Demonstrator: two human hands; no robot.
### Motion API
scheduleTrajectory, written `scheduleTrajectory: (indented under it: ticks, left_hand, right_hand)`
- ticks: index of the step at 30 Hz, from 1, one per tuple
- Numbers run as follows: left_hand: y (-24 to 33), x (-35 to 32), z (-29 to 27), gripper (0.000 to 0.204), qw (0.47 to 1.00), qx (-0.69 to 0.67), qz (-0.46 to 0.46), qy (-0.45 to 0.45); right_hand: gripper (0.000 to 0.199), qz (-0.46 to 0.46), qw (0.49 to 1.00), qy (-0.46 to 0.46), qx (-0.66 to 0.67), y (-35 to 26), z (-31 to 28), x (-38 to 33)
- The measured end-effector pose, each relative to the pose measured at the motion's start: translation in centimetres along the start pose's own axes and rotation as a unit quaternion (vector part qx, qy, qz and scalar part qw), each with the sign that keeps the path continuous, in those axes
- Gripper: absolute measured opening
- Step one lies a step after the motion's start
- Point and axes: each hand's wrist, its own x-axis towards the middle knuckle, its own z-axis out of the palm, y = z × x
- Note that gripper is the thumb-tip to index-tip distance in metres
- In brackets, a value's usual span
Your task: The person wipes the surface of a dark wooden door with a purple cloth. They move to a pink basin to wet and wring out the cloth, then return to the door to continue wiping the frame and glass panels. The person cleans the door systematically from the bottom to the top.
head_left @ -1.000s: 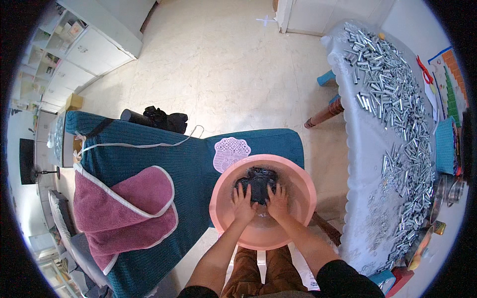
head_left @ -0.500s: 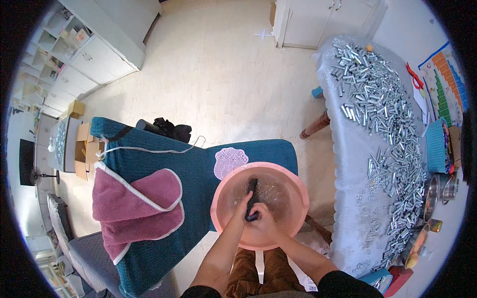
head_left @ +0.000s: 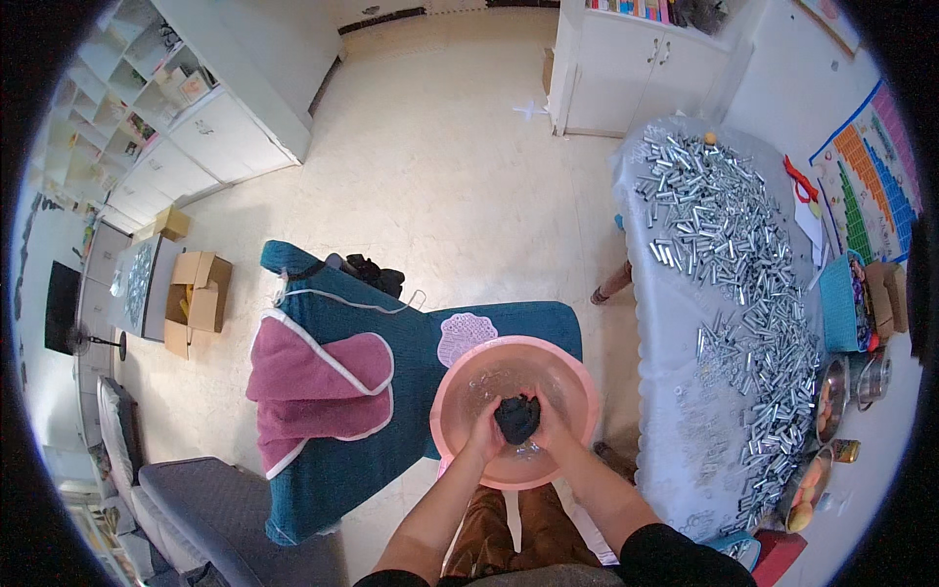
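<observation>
A pink plastic basin (head_left: pixel 514 477) with water and some suds in it rests on the seat of a teal-covered chair (head_left: pixel 546 317). Inside it, a wet, bunched-up black cloth (head_left: pixel 517 420) is squeezed between both my hands. My left hand (head_left: pixel 485 430) presses on its left side, fingers curled against it. From the other side my right hand (head_left: pixel 552 423) closes round the same cloth. Behind the basin's far left rim lies a lilac scalloped mat (head_left: pixel 464 335) with a pattern of holes. The lower part of the cloth is hidden from above.
A pink towel (head_left: pixel 323 391) with white trim hangs over the chair back, near a white cord (head_left: pixel 347 300). To the right, many metal tubes (head_left: pixel 724 215) cover a table with a pale cloth (head_left: pixel 670 411). An open cardboard box (head_left: pixel 205 293) stands at left.
The black cloth was stretched long between my hands, one end farther away; now it is gathered into a ball. My hands have moved to its two sides. The view has shifted.
</observation>
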Motion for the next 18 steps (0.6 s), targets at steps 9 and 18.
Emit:
scheduleTrajectory:
  ticks: [9,18]
  left_hand:
    - [1.3,-3.7,-0.4,0.053,0.99,0.098,-0.075,0.066]
    - [-0.3,-2.7,-2.9,0.051,0.99,0.117,-0.017,-0.073]
  right_hand:
    - [0.029,-0.174,0.934,-0.029,-0.311,1.2,3.9,-3.4]
    - [0.03,-0.257,0.879,-0.099,-0.39,0.4,5.7,-6.8]
